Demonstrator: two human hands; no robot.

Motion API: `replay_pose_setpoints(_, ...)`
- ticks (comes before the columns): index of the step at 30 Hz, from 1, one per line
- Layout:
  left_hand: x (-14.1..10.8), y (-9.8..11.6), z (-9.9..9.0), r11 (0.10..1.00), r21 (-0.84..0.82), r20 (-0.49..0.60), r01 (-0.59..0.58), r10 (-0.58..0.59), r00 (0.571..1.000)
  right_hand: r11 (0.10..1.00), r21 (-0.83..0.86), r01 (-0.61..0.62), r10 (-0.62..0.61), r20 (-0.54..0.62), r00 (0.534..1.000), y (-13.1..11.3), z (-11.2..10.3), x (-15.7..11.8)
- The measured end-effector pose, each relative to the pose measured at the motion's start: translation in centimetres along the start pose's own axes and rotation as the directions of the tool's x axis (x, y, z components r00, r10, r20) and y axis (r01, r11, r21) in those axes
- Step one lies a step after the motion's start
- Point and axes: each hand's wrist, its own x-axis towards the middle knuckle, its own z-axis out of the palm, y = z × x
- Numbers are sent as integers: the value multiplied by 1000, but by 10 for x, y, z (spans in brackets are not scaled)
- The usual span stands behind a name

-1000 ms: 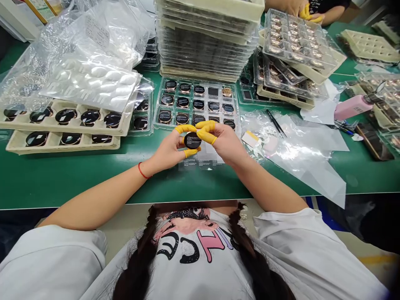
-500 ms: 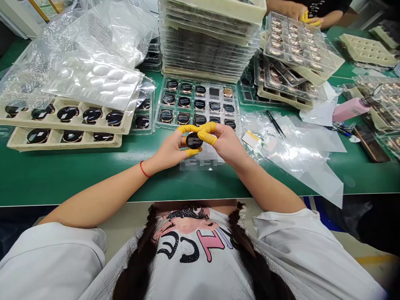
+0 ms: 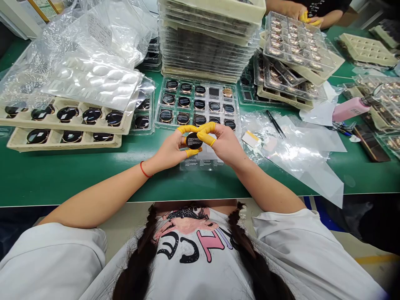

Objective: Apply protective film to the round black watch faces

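Observation:
My left hand (image 3: 175,146), in yellow finger cots, grips a round black watch face (image 3: 194,141) by its edge between thumb and fingers. White printed lines show on the watch face. My right hand (image 3: 223,141), also in yellow finger cots, is pinched shut at the upper right edge of the watch face; what lies between its fingertips is too small to make out. Beneath both hands is a clear sheet of printed labels (image 3: 206,163). Just beyond is a clear tray (image 3: 158,121) of black watch faces with white print; one gold-coloured piece sits in its back right compartment.
Behind the tray rises a tall stack of trays (image 3: 209,46). At left, plastic wrap (image 3: 103,25) covers cream trays (image 3: 65,143) of watch faces. On the right lie film scraps (image 3: 300,146), tweezers (image 3: 275,123), a pink bottle (image 3: 350,109) and a phone (image 3: 371,143). A co-worker's hands (image 3: 300,14) are behind.

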Motion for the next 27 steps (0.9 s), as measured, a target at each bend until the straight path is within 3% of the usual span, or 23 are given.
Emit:
replay_pose_setpoints(10, 0, -1, 0, 1000, -3, 2, -3, 3, 1000, 998, -52, 30, -30, -5, 1000, 2, 2, -1)
replay_pose_setpoints(14, 2, -1, 0, 1000, -8, 8, 11, -11, 1000, 970, -204, 129, -134, -11, 991, 0, -2, 0)
replay_pose_setpoints(17, 4, -5, -1, 999, -36, 25, 37, -36, 999, 833, -500, 238, -290, -29, 957, 6, -34, -1)
replay_pose_setpoints(20, 8, -11, -3, 995, -48, 45, 88, -86, 995, 643, -749, 162, -348, -97, 932, 30, -91, -7)
replay_pose_setpoints(24, 12, -16, -2, 986, -67, 38, 150, -147, 988, 575, -816, 62, -354, -180, 918, 80, -156, -22)
replay_pose_setpoints(27, 13, -16, -1, 977, -116, 28, 177, -175, 984, 582, -806, 107, -397, -167, 902, 100, -171, -29)
